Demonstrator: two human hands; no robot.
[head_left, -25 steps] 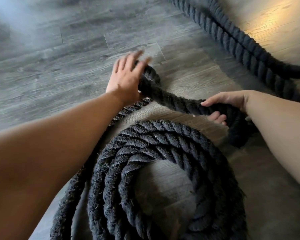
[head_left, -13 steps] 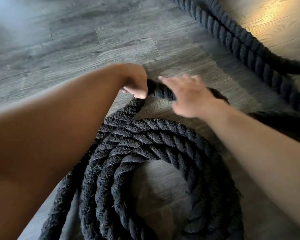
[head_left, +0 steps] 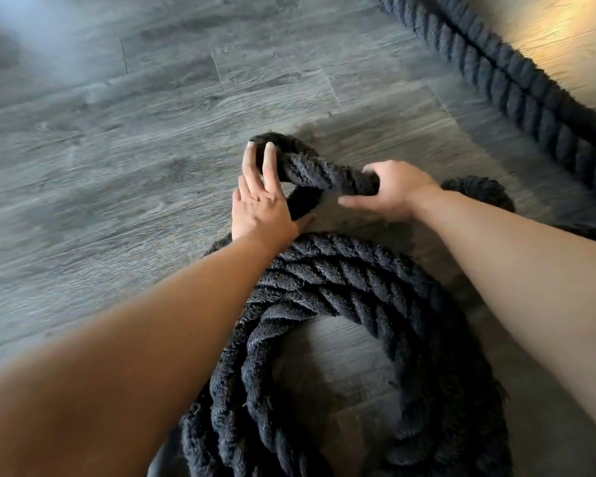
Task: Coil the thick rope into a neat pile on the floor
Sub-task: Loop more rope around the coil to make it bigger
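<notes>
While the thick rope is lying mostly coiled in stacked rings on the grey plank floor, a loop of it is standing up just beyond the pile. The left hand is pressing the bend with straight, close-set fingers, thumb splayed. The right hand is gripping the strand beside it with curled fingers. Loose stretches are running across the far right corner, and both forearms are hiding parts of the rings.
</notes>
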